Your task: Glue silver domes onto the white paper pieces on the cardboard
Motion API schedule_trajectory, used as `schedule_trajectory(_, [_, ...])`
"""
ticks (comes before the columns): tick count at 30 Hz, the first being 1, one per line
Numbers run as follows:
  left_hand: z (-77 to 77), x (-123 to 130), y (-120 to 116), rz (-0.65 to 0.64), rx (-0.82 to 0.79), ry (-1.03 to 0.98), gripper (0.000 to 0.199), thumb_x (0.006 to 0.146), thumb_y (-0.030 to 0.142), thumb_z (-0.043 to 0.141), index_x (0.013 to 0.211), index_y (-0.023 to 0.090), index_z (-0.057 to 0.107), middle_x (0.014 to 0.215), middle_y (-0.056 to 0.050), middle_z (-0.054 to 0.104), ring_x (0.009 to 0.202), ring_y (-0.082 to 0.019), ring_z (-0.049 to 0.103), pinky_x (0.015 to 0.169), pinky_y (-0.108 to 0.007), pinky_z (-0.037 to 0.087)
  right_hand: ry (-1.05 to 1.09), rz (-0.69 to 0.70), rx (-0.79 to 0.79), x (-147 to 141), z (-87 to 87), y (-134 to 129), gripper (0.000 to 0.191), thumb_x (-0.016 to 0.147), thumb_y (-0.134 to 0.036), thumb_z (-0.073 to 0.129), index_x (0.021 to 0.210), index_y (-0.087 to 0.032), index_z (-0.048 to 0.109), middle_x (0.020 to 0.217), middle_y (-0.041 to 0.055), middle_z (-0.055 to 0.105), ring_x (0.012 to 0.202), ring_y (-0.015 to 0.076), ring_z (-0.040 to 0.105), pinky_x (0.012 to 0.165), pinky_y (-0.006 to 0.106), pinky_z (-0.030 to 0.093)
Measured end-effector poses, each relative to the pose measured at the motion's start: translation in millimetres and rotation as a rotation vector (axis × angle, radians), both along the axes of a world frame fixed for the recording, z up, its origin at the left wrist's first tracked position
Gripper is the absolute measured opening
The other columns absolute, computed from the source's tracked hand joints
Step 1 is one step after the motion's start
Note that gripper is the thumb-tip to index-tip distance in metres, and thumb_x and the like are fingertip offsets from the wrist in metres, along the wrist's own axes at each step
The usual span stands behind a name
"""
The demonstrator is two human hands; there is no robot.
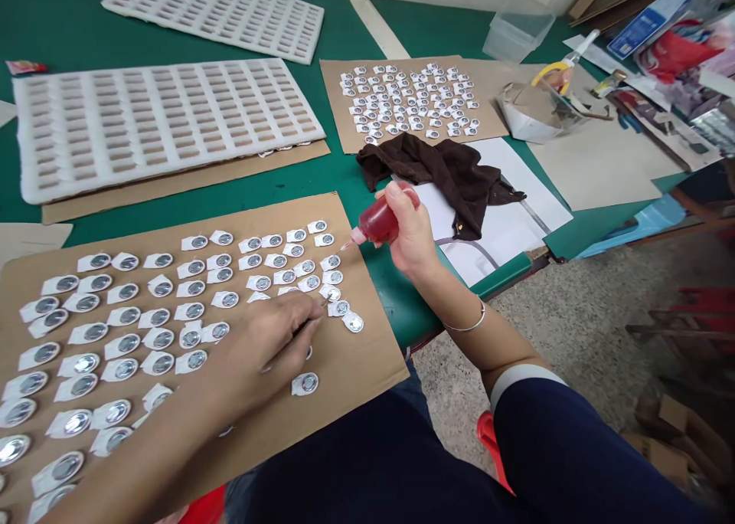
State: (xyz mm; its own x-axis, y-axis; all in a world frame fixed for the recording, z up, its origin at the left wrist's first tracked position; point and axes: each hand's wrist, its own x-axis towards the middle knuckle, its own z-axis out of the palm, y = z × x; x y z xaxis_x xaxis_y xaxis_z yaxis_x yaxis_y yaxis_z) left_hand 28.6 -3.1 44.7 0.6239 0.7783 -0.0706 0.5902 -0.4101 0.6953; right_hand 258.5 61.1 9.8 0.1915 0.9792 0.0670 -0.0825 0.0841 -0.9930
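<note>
A red bottle [383, 219] is gripped by the right hand [410, 237], fingers curled round it; a thin tool [301, 326] is pinched by the left hand [279, 331], fingertips closed, near 1 silver disc [331, 293] on the cardboard sheet [359, 371]

one left hand [279, 329] and one right hand [412, 237] are showing, with one red bottle [383, 219] being held. two white foam trays [90, 118] and one brown cloth [433, 162] are lying about. two cardboard sheets [356, 386] are showing discs [308, 384] by the dozen, some hidden, so an exact count is escaping.
</note>
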Motion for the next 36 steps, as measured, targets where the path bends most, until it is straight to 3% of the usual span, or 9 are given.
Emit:
schedule_trajectory(4, [-7.0, 5.7, -14.1, -0.195, 0.286, 0.087, 0.018, 0.083, 0.009, 0.042, 0.074, 0.020, 0.053, 0.073, -0.005, 0.060, 0.062, -0.017, 0.055, 0.059, -0.030, 0.044, -0.117, 0.055, 0.044, -9.3, 7.9, -14.5, 0.045, 0.077, -0.066, 0.061, 0.084, -0.022, 0.051, 0.069, -0.0014, 0.056, 0.058, 0.0128, 0.057, 0.047, 0.026, 0.047])
schedule_trajectory(8, [-11.5, 18.5, -30.9, -0.200, 0.645, 0.238, 0.027, 0.075, -0.003, 0.039, 0.077, 0.015, 0.060, 0.072, -0.009, 0.061, 0.062, -0.021, 0.058, 0.060, -0.034, 0.050, -0.283, 0.089, 0.143, -19.1, 13.0, -26.5, 0.046, 0.068, -0.063, 0.072, 0.076, -0.021, 0.054, 0.070, -0.0009, 0.060, 0.064, 0.0130, 0.057, 0.061, 0.029, 0.050])
schedule_trajectory(12, [-13.5, 28.3, -36.9, -0.179, 0.882, 0.245, 0.032, 0.074, -0.005, 0.037, 0.082, 0.009, 0.064, 0.076, -0.013, 0.065, 0.068, -0.023, 0.062, 0.065, -0.034, 0.056, -0.344, 0.148, 0.213, -24.1, 11.5, -29.0, 0.039, 0.069, -0.055, 0.074, 0.077, -0.021, 0.056, 0.071, -0.0011, 0.062, 0.063, 0.0123, 0.056, 0.061, 0.029, 0.048])
schedule_trajectory(19, [-20.2, 33.4, -38.2, -0.108, 0.971, 0.188, 0.026, 0.074, -0.007, 0.039, 0.077, 0.006, 0.061, 0.071, -0.015, 0.065, 0.066, -0.025, 0.064, 0.061, -0.036, 0.057, -0.390, 0.243, 0.203, -26.2, 10.0, -28.7, 0.035, 0.070, -0.048, 0.077, 0.077, -0.020, 0.057, 0.071, -0.0021, 0.063, 0.061, 0.0101, 0.055, 0.061, 0.026, 0.047])
schedule_trajectory(36, [-23.3, 33.4, -38.8, -0.115, 0.967, 0.184, 0.020, 0.078, -0.006, 0.043, 0.082, 0.005, 0.059, 0.075, -0.017, 0.066, 0.068, -0.026, 0.064, 0.062, -0.036, 0.057, -0.444, 0.228, 0.252, -26.6, 7.3, -27.0, 0.030, 0.070, -0.041, 0.078, 0.078, -0.019, 0.060, 0.073, -0.0028, 0.063, 0.061, 0.0094, 0.054, 0.063, 0.025, 0.046])
